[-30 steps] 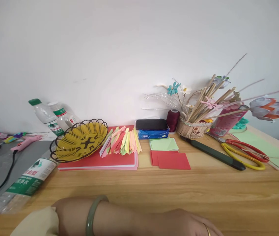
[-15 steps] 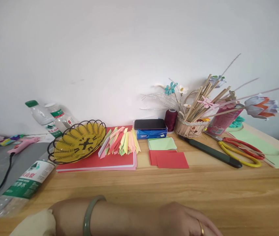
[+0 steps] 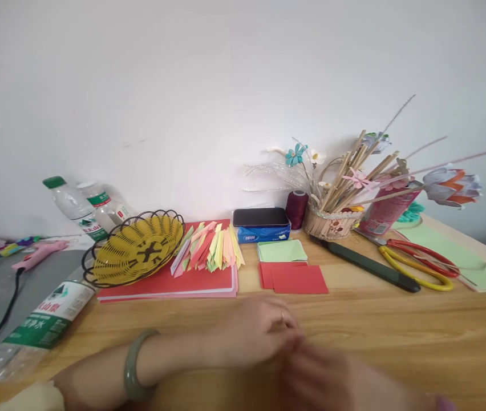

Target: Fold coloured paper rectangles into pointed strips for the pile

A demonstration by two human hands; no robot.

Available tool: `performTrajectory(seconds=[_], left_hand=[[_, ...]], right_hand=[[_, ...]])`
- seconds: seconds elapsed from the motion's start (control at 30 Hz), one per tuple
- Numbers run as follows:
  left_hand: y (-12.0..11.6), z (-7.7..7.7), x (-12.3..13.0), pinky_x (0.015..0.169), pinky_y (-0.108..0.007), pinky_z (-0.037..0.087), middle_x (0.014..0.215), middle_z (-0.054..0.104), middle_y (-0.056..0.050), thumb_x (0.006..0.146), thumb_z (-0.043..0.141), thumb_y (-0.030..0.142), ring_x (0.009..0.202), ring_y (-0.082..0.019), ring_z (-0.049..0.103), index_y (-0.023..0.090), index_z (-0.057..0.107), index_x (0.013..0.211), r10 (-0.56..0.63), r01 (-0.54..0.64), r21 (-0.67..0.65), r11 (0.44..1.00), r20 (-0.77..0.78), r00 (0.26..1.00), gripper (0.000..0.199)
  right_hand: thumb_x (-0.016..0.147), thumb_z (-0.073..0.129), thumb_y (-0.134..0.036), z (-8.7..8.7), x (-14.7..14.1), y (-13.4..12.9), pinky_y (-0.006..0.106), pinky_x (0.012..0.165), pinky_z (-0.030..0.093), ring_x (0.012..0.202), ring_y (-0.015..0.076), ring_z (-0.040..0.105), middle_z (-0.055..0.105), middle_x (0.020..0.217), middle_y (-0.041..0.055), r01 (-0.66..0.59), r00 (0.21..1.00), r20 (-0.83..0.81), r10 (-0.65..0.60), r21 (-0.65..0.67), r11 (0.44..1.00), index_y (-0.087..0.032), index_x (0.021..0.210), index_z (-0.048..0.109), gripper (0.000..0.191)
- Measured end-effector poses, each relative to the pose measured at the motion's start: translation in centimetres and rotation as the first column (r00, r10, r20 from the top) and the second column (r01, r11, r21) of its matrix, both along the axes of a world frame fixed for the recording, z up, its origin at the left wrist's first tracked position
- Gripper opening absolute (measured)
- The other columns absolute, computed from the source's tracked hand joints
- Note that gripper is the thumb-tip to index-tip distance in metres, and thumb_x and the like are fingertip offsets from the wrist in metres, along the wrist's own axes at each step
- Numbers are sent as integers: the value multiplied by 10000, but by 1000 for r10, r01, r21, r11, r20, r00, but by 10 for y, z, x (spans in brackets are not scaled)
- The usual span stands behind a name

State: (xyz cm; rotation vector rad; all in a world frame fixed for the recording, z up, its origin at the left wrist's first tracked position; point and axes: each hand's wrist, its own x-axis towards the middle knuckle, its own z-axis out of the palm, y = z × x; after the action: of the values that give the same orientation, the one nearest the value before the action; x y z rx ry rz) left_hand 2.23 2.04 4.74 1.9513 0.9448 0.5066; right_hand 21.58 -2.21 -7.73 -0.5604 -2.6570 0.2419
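Note:
Near the front centre of the wooden table, my left hand (image 3: 264, 331), with a ring and a green bangle on its wrist, has its fingers curled together. Its fingertips meet those of my right hand (image 3: 324, 374), which comes in from the lower right and is smeared by motion. Whatever lies between the fingers is too small or hidden to make out. Beyond the hands lie red paper cards (image 3: 300, 278) and a small pile of green cards (image 3: 283, 251). Folded colourful paper strips (image 3: 213, 246) rest on red sheets (image 3: 166, 285).
A yellow basket (image 3: 140, 251) stands at the left near plastic bottles (image 3: 50, 314). Behind are a phone (image 3: 260, 217) on a blue packet (image 3: 264, 234), maroon thread (image 3: 296, 210) and a small basket of sticks (image 3: 332, 224). A dark green tool (image 3: 369, 265) and scissors (image 3: 418, 265) lie right.
My left hand has moved up and to the left, and its fingers have curled in. My right hand has come into view and meets it.

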Motion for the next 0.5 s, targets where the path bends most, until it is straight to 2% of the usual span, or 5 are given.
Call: performTrajectory(seconds=[0.07, 0.17, 0.23, 0.3, 0.5], left_hand=[[15, -3, -7, 1059, -370, 296, 1206, 580, -114, 803, 571, 243, 1186, -259, 462, 136, 646, 1046, 226, -202, 211, 956, -100, 969, 276], [41, -13, -8, 1119, -442, 147, 1423, 356, -169, 822, 545, 265, 1345, -298, 248, 86, 447, 1301, 347, -320, 214, 923, -99, 933, 521], [57, -18, -3, 1115, -455, 154, 1443, 299, -212, 843, 510, 272, 1356, -314, 233, 40, 368, 1347, 392, -373, 171, 912, -90, 916, 573], [70, -21, 4, 1109, -441, 190, 1419, 338, -221, 837, 507, 249, 1338, -317, 282, 34, 374, 1343, 409, -400, 112, 910, -70, 910, 565], [85, -36, 16, 1077, -431, 275, 1404, 374, -200, 771, 544, 134, 1291, -304, 372, 73, 297, 1392, 515, -511, -70, 857, 59, 855, 671]], right_hand=[[909, 470, -323, 48, 15, 50, 396, 914, 444, 1014, 185, 560, 609, 1104, 9, 277, 960, 49, -275, -60, 959, -309, 1081, 587, 208], [904, 457, -390, 92, 26, 112, 485, 948, 403, 1154, 291, 480, 531, 1221, 153, 593, 805, 40, -592, -65, 803, -160, 1213, 513, 388], [916, 461, -357, 99, 22, 139, 459, 863, 461, 1050, 252, 548, 551, 1180, 134, 715, 699, 81, -710, -90, 694, -150, 1184, 524, 344], [886, 535, -347, 95, 14, 155, 434, 826, 478, 996, 210, 566, 546, 1189, 82, 772, 635, 145, -758, -107, 626, -181, 1172, 528, 331], [883, 543, -341, 87, -4, 166, 412, 797, 493, 968, 202, 576, 551, 1173, 83, 808, 590, 296, -751, -212, 550, -175, 1171, 528, 332]])
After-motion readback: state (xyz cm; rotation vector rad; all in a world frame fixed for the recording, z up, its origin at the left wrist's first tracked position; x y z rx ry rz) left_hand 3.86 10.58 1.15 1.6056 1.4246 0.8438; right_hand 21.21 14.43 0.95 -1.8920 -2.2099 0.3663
